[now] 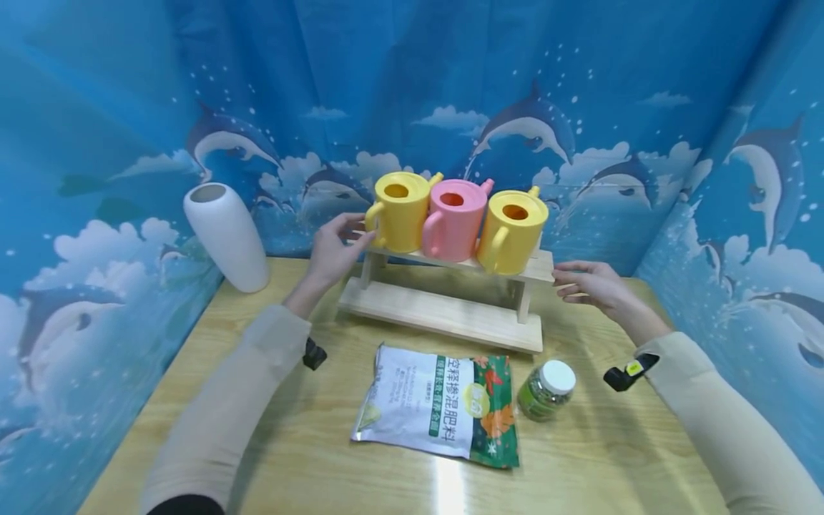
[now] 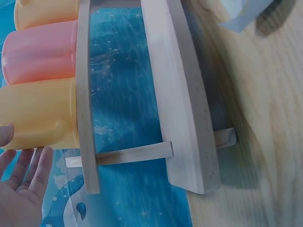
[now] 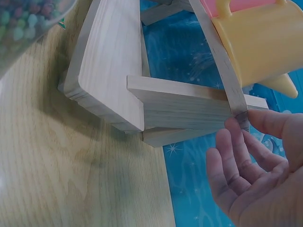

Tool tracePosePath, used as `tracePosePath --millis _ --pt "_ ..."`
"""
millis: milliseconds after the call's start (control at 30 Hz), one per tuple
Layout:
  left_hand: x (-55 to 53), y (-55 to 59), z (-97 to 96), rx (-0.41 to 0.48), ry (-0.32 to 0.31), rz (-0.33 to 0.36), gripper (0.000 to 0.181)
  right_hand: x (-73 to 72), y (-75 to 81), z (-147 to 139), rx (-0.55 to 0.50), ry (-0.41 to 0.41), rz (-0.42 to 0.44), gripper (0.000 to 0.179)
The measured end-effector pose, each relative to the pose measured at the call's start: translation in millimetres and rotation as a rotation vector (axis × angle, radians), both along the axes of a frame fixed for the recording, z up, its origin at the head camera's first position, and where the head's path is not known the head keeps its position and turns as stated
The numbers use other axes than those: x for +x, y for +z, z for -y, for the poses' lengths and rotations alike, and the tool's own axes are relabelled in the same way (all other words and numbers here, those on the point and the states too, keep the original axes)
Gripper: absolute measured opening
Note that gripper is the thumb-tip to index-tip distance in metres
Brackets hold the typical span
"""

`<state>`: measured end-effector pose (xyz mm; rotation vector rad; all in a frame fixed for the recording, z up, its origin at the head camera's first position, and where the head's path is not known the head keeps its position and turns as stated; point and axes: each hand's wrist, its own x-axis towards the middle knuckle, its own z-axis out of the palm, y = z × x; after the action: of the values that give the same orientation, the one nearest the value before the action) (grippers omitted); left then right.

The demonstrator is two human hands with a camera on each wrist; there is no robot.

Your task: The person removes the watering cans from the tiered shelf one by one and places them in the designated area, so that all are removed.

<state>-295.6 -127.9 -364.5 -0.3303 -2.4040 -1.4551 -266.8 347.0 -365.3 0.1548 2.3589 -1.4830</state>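
Note:
A pale wooden two-tier shelf [image 1: 444, 315] stands on the table, with a row of three watering cans on its upper board: a left yellow can [image 1: 402, 214], a pink can [image 1: 455, 222] and a right yellow can [image 1: 513, 232]. My left hand [image 1: 335, 250] is at the left yellow can, its fingers extended along the can's outer side and the thumb over its front. At the shelf's right end, my right hand [image 3: 255, 175] pinches the upper board's tip between thumb and index finger, while the other fingers stay loosely bent below.
In front of the shelf lies a fertilizer bag [image 1: 418, 404], silver and green. A clear jar [image 1: 546, 390] with a white lid and small colored beads stands right of it. A tall white vase [image 1: 228, 236] is at the back left. Blue dolphin-print curtains [image 1: 412, 86] surround the table.

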Motion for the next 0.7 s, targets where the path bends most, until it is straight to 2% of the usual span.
tracePosePath --millis 300,433,567,700 --pt "-4.4 8.0 -4.7 0.013 -0.016 -0.009 0.037 -0.3 0.1 3 0.008 -0.010 0.002 0.069" --pt "-3.7 10.6 -3.7 0.003 -0.012 0.031 0.035 -0.3 0.6 4 -0.004 -0.017 0.011 0.071" --pt "-1.0 12.1 0.0 -0.008 -0.018 0.061 0.035 0.0 1.4 4 -0.006 -0.029 0.014 0.069" --pt "6.8 14.7 7.2 -0.006 -0.025 0.035 0.035 0.7 1.5 3 -0.001 -0.034 0.013 0.070"
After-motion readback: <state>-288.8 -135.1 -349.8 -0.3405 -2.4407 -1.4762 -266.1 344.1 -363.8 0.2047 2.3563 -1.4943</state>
